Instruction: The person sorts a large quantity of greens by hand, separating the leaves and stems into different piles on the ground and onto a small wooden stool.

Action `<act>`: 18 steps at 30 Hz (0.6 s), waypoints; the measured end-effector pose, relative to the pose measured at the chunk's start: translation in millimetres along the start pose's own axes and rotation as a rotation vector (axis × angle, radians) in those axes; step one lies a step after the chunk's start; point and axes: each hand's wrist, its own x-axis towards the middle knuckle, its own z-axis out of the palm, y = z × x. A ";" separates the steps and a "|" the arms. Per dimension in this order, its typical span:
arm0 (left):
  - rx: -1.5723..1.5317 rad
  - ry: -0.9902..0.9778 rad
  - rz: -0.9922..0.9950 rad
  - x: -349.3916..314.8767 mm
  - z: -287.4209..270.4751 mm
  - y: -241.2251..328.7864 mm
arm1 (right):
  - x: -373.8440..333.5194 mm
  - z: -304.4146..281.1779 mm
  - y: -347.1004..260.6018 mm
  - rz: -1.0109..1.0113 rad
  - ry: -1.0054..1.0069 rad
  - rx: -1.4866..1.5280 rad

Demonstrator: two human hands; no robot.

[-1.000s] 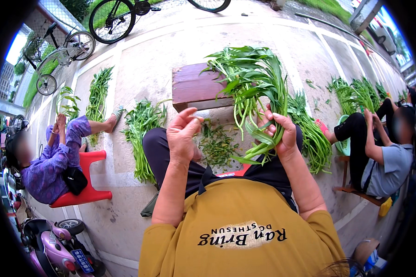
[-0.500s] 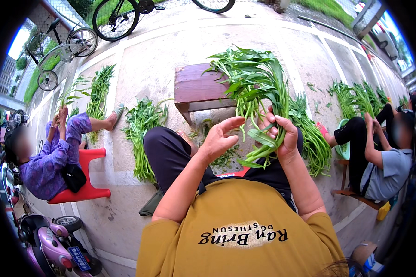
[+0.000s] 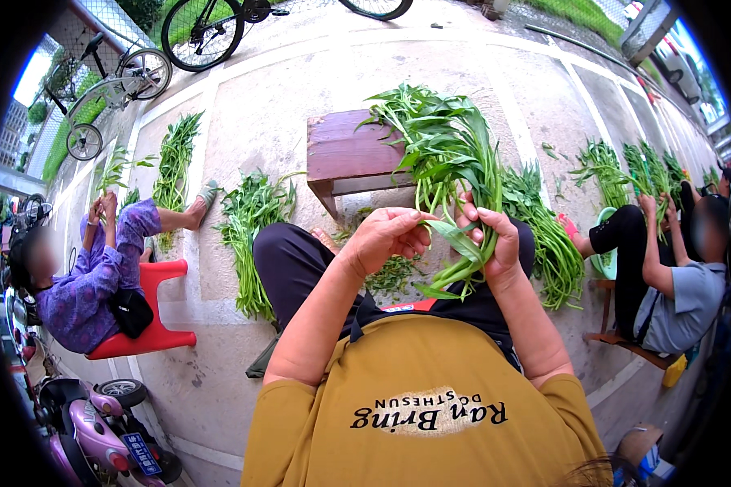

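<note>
My right hand (image 3: 495, 242) is wrapped round the lower stems of a big bunch of water spinach (image 3: 455, 150). The bunch leans up and away, its leafy top over the right part of a low dark-red wooden stool (image 3: 351, 154). My left hand (image 3: 391, 238) is closed, thumb and fingertips pinching the tip of a long green leaf (image 3: 455, 238) that sticks out from the bunch toward it. Cut stem ends point down below my right hand. Beside my right knee lies a pile of water spinach (image 3: 536, 235), and another pile (image 3: 256, 235) lies beyond my left knee.
On the left a person in purple (image 3: 89, 284) sits on a red plastic stool (image 3: 158, 308), holding stems. On the right a person in a grey shirt (image 3: 678, 292) handles more greens. Leaf scraps (image 3: 394, 274) lie between my feet. Bicycles (image 3: 203, 32) stand at the back; a pink scooter (image 3: 97, 430) at lower left.
My left hand, its fingers apart before, has closed on a leaf tip at the bunch's near side. My right hand keeps its hold.
</note>
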 end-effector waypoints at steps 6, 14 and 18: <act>0.212 0.143 0.034 -2.9 -1.8 4.2 | 0.0 -1.2 -0.1 -0.003 -0.014 -0.025; 0.438 0.229 0.207 -11.3 -6.5 5.0 | -0.1 1.9 -2.9 0.011 0.006 -0.062; 0.476 0.384 0.335 -14.3 -5.1 -0.5 | 1.2 3.3 -2.3 0.024 0.027 -0.098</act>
